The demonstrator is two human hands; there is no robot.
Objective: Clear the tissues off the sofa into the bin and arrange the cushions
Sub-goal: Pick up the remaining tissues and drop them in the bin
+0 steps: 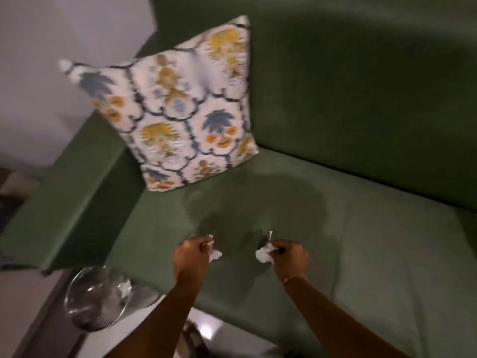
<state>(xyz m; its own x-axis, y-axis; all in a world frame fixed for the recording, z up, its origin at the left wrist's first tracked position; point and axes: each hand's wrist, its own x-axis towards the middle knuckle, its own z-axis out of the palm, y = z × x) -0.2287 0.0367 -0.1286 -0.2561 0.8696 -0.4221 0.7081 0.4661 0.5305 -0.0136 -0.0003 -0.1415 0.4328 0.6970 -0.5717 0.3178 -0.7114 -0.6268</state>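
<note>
I look down on the green sofa [361, 112], whose seat carries no loose tissue that I can see, only a patterned cushion [178, 109] propped tilted in the corner between the backrest and the armrest [64, 197]. Down on the floor, just beside the front end of that armrest, stands the clear bin [96, 298], with what looks like a white scrap already inside it. My left hand [191, 257] is fisted around a crumpled tissue [215, 254], and my right hand [290, 257] is fisted around a second tissue [263, 255]; both hover over the front of the seat, near each other but apart. The relation that matters: the bin lies to the lower left of both hands, and the left hand is clearly the nearer, so I judge it should drop first while the right crosses over afterwards.
</note>
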